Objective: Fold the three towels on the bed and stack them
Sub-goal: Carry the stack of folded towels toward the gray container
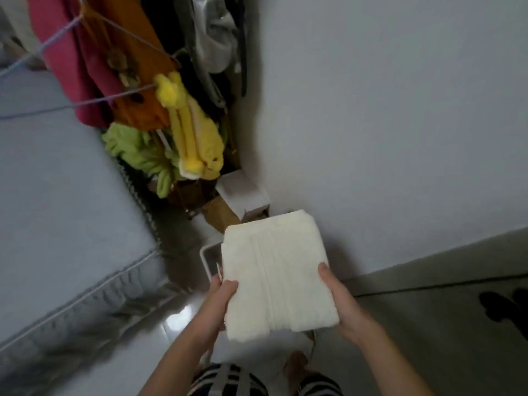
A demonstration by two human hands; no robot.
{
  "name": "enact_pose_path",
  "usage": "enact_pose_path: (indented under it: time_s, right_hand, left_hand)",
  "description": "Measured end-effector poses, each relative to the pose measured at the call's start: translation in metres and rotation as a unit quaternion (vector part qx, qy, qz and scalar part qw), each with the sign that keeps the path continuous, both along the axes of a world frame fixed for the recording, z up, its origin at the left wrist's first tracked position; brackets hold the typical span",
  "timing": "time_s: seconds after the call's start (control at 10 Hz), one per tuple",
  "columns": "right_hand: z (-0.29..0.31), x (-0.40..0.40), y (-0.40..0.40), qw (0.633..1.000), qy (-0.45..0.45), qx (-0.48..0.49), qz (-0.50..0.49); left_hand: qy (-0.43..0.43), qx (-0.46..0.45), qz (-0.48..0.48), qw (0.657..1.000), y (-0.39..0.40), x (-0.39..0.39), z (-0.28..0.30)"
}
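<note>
Both hands, the left hand (225, 292) and the right hand (340, 298), grip opposite edges of the folded white towel (274, 272), carried above a white wire basket (206, 254) whose contents stay hidden.

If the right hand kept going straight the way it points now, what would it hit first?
The right hand grips the folded towel and points up-frame, toward the wall. Going straight on, it would probably meet that wall first, with the towel's far edge touching before the fingers. Depth is hard to judge from this one view.
</note>
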State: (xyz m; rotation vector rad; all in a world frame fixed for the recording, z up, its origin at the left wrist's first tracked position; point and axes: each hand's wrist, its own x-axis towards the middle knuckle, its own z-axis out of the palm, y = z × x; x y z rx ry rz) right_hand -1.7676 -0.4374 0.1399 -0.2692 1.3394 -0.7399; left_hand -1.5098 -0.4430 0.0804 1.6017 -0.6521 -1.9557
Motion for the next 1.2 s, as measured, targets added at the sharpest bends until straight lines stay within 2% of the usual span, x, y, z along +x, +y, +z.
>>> enact_pose_path:
  time_s: [0.1, 0.3, 0.5, 0.6, 0.7, 0.8, 0.9, 1.1, 1.2]
  right_hand:
    - [-0.017, -0.03, -0.024, 0.997, -0.029, 0.031, 0.068]
    - [-0.062, -0.041, -0.059, 0.98, -0.001, 0.068, 0.189]
    - [-0.121, -0.03, -0.076, 0.978, 0.01, 0.078, 0.196]
    - [-0.168, -0.028, -0.09, 0.978, 0.022, 0.06, 0.199]
    - [-0.232, -0.028, -0.104, 0.969, 0.094, 0.042, 0.223]
    - [-0.3, -0.02, -0.108, 0.929, 0.221, 0.036, 0.294]
    - [-0.331, -0.011, -0.105, 0.921, 0.277, 0.03, 0.273]
    - [-0.327, -0.019, -0.102, 0.91, 0.286, 0.006, 0.301]
    - [-0.271, -0.028, -0.105, 0.911, 0.309, -0.057, 0.267]
  left_hand:
    - [0.019, 0.013, 0.075, 0.997, 0.02, -0.027, -0.009]
    - [-0.001, 0.061, 0.182, 0.981, 0.04, -0.057, -0.022]
    - [-0.043, 0.051, 0.193, 0.979, 0.033, -0.051, -0.066]
    - [-0.04, 0.034, 0.205, 0.977, 0.014, -0.049, -0.112]
    - [-0.054, 0.033, 0.187, 0.98, -0.002, -0.055, -0.169]
    - [-0.103, 0.043, 0.177, 0.978, -0.01, -0.069, -0.225]
    - [-0.146, 0.044, 0.183, 0.971, -0.013, -0.08, -0.256]
    - [-0.215, 0.038, 0.163, 0.962, -0.005, -0.083, -0.258]
    - [-0.267, 0.049, 0.189, 0.944, 0.001, -0.084, -0.209]
